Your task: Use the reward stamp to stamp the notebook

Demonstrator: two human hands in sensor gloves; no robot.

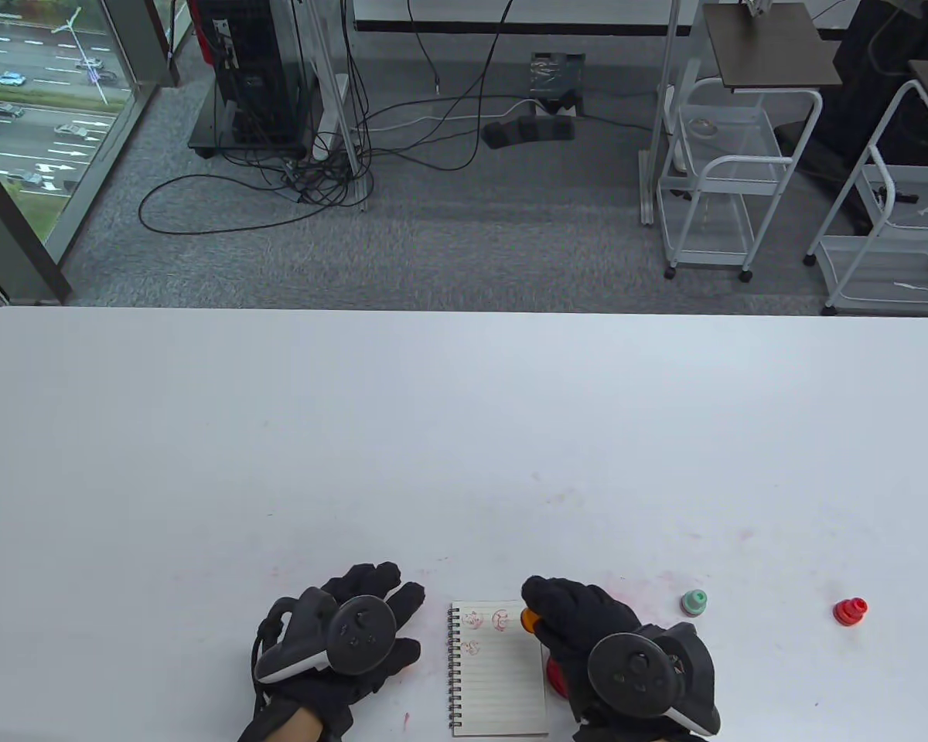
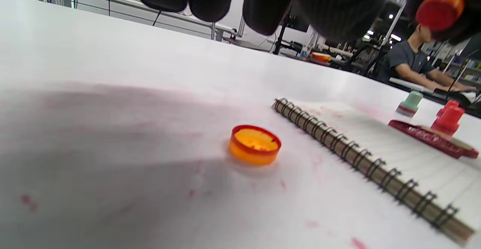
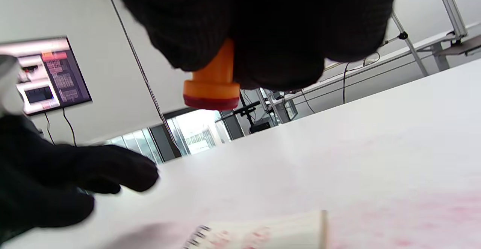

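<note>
A small spiral notebook [image 1: 499, 672] lies open near the table's front edge, with three red stamp marks at the top of its lined page. My right hand [image 1: 564, 614] grips an orange stamp [image 1: 527, 617] above the page's top right corner; in the right wrist view the orange stamp [image 3: 212, 85] hangs red face down, clear of the notebook [image 3: 263, 234]. Left of the notebook my left hand [image 1: 371, 618] lies flat on the table, fingers spread. The stamp's orange cap [image 2: 254, 144] lies on the table beside the spiral binding [image 2: 360, 158].
A green stamp [image 1: 694, 601] and a red stamp [image 1: 850, 611] stand on the table to the right. A red ink pad [image 2: 432, 138] lies at the notebook's right edge, mostly under my right hand. Pink ink smudges mark the table [image 1: 433, 433] around the notebook.
</note>
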